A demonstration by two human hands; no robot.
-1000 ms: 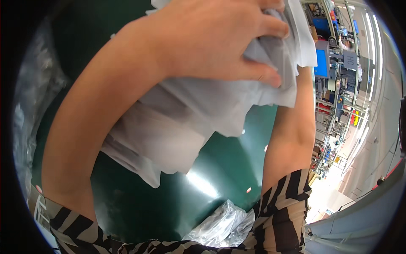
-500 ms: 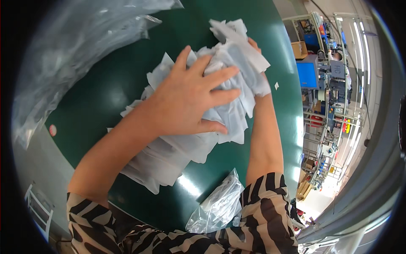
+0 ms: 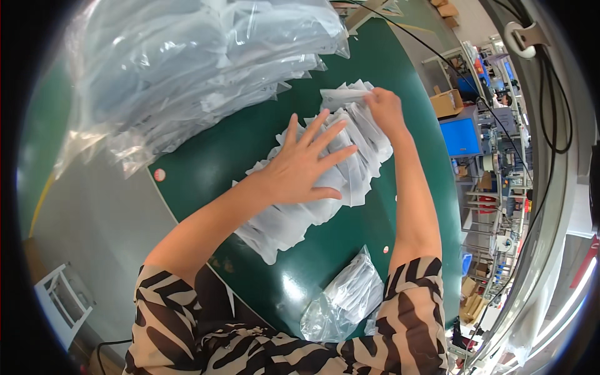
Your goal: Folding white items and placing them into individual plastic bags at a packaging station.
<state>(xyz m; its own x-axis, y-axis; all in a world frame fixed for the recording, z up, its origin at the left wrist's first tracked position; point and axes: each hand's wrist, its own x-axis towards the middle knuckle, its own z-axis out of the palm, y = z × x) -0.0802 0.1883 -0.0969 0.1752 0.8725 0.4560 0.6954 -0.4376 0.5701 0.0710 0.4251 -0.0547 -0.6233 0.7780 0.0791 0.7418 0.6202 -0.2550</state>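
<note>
A long row of overlapping, whitish translucent packets (image 3: 281, 220) lies slantwise across the green table. My left hand (image 3: 306, 164) rests on the middle of the row, palm down with its fingers spread. At the row's far right end my right hand (image 3: 385, 111) has its fingers closed on the edge of a white packet (image 3: 344, 97). The fingertips are partly hidden, and what the packets contain cannot be made out.
Large clear plastic bags full of whitish packets (image 3: 206, 69) are heaped at the table's far left. A smaller clear bag (image 3: 353, 290) lies near my right forearm. A white stool (image 3: 65, 300) stands on the floor at left, and shelving (image 3: 494, 169) lines the right.
My right hand has come up from beside the row and now pinches the end packet. The left hand stays spread on the row. The view has shifted, showing more of the big bags.
</note>
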